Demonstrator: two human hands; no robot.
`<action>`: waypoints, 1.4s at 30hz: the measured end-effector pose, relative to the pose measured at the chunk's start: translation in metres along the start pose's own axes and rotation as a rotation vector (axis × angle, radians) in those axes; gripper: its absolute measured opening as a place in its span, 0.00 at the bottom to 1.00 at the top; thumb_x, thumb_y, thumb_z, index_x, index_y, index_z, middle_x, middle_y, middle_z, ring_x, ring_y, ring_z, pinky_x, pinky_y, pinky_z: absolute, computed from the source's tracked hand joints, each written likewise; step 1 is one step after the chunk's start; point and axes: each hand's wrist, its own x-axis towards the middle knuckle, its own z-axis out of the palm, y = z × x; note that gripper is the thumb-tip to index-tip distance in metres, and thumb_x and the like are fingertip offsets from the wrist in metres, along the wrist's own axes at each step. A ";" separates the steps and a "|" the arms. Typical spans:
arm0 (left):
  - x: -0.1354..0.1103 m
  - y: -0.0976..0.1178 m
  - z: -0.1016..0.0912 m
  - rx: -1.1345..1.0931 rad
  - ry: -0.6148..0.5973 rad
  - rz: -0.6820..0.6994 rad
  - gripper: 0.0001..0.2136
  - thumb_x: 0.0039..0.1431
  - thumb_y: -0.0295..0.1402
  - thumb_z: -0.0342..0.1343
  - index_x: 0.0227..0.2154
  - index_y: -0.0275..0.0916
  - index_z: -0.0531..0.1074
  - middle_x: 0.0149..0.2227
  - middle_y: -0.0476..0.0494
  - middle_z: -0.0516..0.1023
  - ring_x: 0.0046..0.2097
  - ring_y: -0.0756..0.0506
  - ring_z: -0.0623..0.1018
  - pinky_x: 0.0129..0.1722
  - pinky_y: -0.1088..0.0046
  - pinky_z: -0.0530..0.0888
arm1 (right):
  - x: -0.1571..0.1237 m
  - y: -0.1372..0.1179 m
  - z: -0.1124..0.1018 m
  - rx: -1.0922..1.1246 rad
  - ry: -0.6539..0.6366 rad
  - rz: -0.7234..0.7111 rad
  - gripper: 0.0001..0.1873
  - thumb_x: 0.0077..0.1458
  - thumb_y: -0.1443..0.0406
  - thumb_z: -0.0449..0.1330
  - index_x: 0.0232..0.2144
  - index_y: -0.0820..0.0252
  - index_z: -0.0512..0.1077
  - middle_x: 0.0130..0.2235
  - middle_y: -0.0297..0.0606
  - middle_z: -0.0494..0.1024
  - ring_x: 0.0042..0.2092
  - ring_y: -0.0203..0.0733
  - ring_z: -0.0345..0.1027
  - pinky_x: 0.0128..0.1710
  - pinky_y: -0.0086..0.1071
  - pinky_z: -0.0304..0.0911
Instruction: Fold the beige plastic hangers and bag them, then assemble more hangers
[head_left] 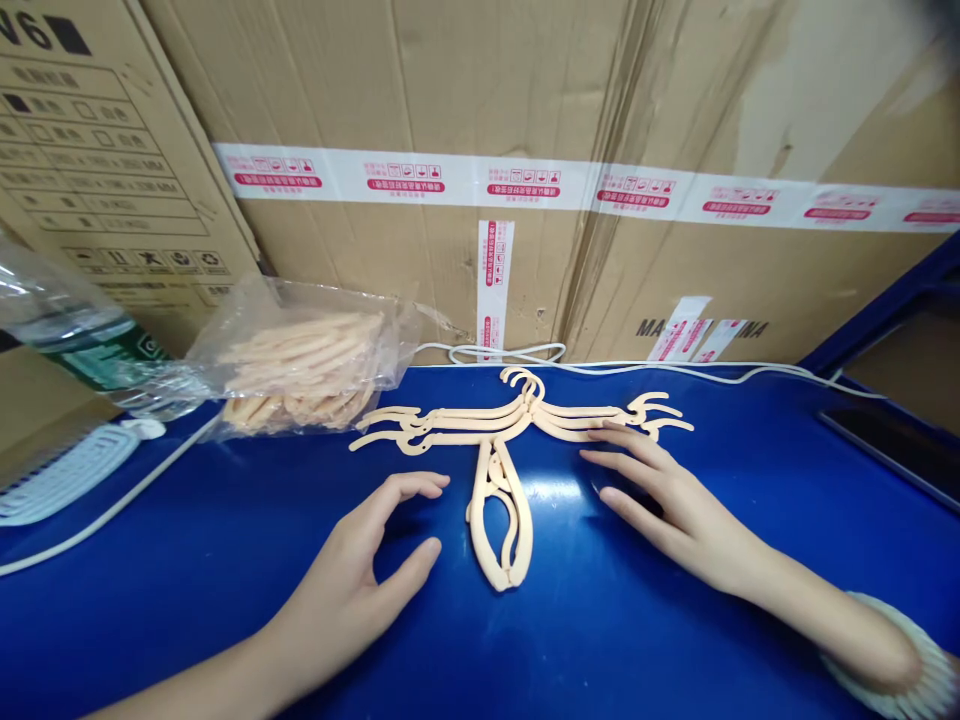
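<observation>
Sitting beyond the unclenched left hand [352, 572] and right hand [686, 515] are hangers [465, 437], bag [307, 350], carton [382, 265].

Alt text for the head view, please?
Left hand and right hand, both open, flank a folded cream hanger on a blue table. Beyond it lie spread hangers, with a clear bag of cream pieces to their left.

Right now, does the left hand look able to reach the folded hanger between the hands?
Probably yes: the open left hand is beside the folded clothes hanger, with nothing visible between them.
</observation>
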 end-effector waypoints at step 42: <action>0.007 -0.006 -0.004 -0.186 0.054 -0.001 0.05 0.60 0.32 0.52 0.38 0.43 0.70 0.53 0.40 0.71 0.56 0.40 0.71 0.56 0.60 0.70 | 0.011 0.053 -0.006 -0.212 0.188 -0.090 0.13 0.62 0.64 0.53 0.47 0.55 0.73 0.48 0.46 0.74 0.50 0.52 0.67 0.50 0.51 0.65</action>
